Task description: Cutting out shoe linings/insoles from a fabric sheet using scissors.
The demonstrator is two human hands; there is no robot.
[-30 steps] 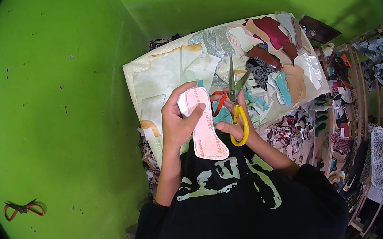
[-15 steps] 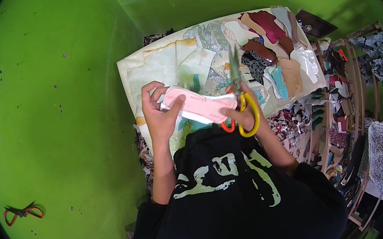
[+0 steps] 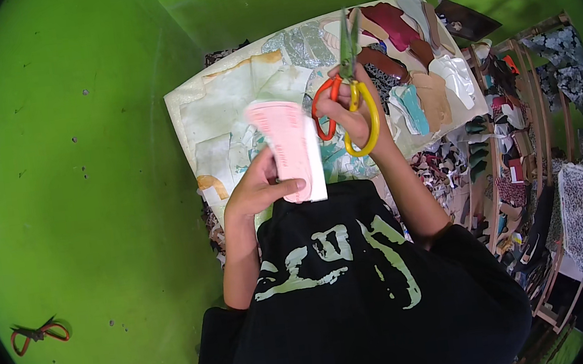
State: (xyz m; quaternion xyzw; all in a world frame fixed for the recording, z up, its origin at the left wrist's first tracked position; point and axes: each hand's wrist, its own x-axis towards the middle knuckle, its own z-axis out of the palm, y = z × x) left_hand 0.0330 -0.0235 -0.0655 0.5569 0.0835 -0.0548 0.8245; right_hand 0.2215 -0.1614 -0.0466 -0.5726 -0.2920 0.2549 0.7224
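My left hand (image 3: 261, 185) grips the lower end of a pink insole-shaped piece (image 3: 285, 139) by thumb and fingers. Behind the insole a white sheet (image 3: 315, 158) shows along its right side. The insole stands upright in the picture, its wide upper end slightly smeared by motion. To the right, my right hand (image 3: 356, 113) is closed around scissors (image 3: 350, 75) with one red and one yellow handle loop. Their blades point away from me and stand slightly apart, with no material between them.
Beneath my hands stands a pale worktable (image 3: 187, 115) strewn with scraps and sole-shaped cutouts (image 3: 432, 101). Wooden racks (image 3: 528, 141) of material rise at the right. Another pair of scissors (image 3: 39, 334) hangs on the green wall (image 3: 95, 226). Scraps (image 3: 442, 179) pile beyond the table's near edge.
The insole piece has turned from lying crosswise to upright. My right hand has let go of it and moved up with the scissors, while the left keeps its hold.
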